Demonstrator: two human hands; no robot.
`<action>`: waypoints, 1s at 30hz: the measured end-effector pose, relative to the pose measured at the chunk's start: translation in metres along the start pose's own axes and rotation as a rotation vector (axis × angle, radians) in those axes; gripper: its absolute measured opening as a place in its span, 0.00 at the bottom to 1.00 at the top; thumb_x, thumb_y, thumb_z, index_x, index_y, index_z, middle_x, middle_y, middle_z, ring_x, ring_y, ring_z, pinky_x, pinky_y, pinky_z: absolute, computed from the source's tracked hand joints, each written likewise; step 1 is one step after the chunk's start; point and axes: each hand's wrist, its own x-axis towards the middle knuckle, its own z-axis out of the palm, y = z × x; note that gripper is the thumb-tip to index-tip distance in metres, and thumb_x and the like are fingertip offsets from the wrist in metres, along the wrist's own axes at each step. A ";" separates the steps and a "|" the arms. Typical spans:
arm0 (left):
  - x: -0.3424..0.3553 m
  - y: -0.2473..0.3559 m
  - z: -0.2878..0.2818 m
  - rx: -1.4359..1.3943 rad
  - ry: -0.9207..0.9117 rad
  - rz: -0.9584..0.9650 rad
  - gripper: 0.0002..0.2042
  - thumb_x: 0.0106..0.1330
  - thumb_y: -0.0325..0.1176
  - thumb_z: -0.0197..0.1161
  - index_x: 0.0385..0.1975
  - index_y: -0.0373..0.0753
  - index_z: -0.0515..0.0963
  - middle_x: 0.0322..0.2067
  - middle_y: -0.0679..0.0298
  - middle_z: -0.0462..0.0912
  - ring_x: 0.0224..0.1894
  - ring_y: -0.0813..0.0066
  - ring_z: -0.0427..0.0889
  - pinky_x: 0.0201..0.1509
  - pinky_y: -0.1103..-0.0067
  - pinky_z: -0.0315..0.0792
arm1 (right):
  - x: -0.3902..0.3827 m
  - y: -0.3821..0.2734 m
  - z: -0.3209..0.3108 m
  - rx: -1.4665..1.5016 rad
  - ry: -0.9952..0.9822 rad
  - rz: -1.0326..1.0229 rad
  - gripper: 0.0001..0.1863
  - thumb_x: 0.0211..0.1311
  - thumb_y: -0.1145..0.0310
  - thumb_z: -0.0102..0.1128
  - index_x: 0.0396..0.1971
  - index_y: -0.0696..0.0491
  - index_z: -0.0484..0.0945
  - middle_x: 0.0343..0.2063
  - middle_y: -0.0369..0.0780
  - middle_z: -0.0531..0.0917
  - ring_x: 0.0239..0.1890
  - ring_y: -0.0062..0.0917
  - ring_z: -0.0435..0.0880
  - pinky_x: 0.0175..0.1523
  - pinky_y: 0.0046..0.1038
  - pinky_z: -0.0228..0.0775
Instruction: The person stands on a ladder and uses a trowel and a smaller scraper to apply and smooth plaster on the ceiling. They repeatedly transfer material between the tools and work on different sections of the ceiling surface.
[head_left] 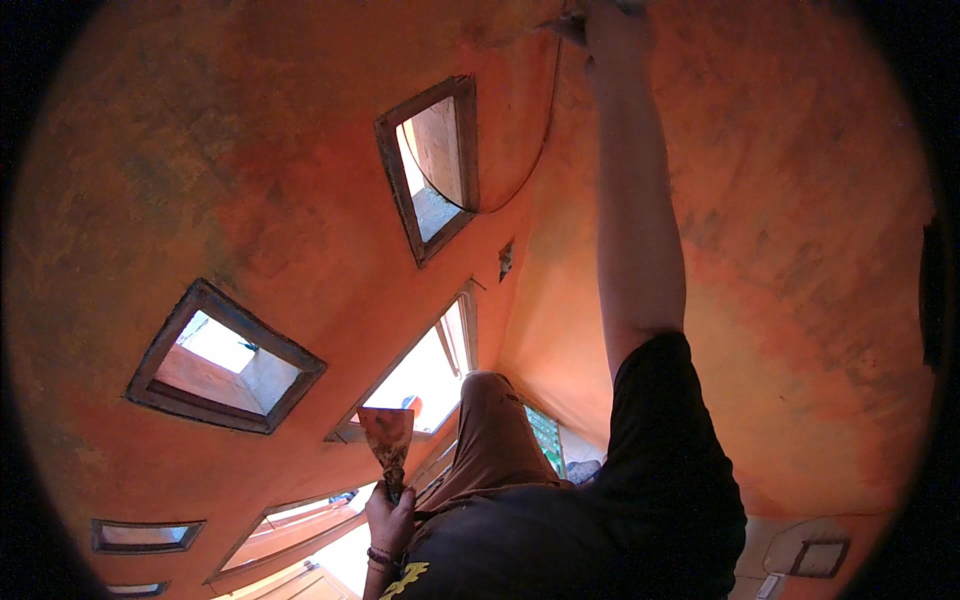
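My left hand (pixel 391 515), low in the picture and with a bracelet at its wrist, is closed round the handle of a putty knife (pixel 387 436). Its wide blade points up and is smeared reddish brown. My right arm stretches straight up the picture, and my right hand (pixel 614 32) is against or close to the orange wall at the top edge. That hand is dark and partly cut off, so what its fingers do is hidden. A thin cable (pixel 552 110) hangs down just beside it.
The orange, blotchy wall (pixel 280 180) has several openings: an upper framed window (pixel 467 150), a left framed window (pixel 165 380) and a larger bright window (pixel 470 320). The cable loops past the upper one. A small hole (pixel 505 260) breaks the wall. A square frame (pixel 820 558) is at lower right.
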 end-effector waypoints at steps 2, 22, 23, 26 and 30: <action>0.001 -0.003 0.001 -0.024 0.004 -0.004 0.11 0.56 0.31 0.60 0.32 0.28 0.73 0.23 0.55 0.78 0.26 0.70 0.76 0.33 0.74 0.71 | -0.005 0.006 -0.022 0.074 -0.068 0.019 0.07 0.54 0.71 0.62 0.26 0.57 0.73 0.19 0.39 0.76 0.16 0.24 0.75 0.20 0.24 0.71; 0.008 0.093 0.007 -0.343 -0.252 0.184 0.13 0.61 0.29 0.65 0.41 0.33 0.71 0.26 0.68 0.76 0.24 0.86 0.73 0.26 0.85 0.67 | -0.241 0.061 -0.185 0.869 -0.160 1.016 0.23 0.66 0.50 0.49 0.38 0.58 0.76 0.36 0.51 0.81 0.40 0.40 0.80 0.47 0.37 0.74; 0.006 0.092 0.007 -0.388 -0.266 0.122 0.13 0.61 0.29 0.65 0.41 0.33 0.71 0.25 0.68 0.76 0.23 0.85 0.73 0.25 0.85 0.67 | -0.259 0.071 -0.193 0.798 -0.145 1.033 0.23 0.66 0.50 0.50 0.37 0.57 0.76 0.35 0.49 0.81 0.39 0.39 0.81 0.45 0.37 0.74; 0.004 0.077 0.007 -0.357 -0.235 0.061 0.10 0.63 0.28 0.62 0.40 0.34 0.72 0.24 0.69 0.75 0.19 0.84 0.73 0.21 0.84 0.68 | -0.303 0.076 -0.193 0.594 0.146 1.248 0.19 0.67 0.52 0.51 0.31 0.55 0.76 0.27 0.44 0.81 0.28 0.30 0.81 0.37 0.29 0.76; 0.008 0.056 0.006 -0.409 -0.248 -0.043 0.08 0.67 0.32 0.56 0.39 0.35 0.71 0.24 0.67 0.76 0.19 0.82 0.74 0.21 0.85 0.69 | -0.359 0.132 -0.242 0.360 0.125 1.428 0.18 0.66 0.51 0.54 0.30 0.53 0.75 0.26 0.39 0.81 0.25 0.26 0.80 0.31 0.24 0.73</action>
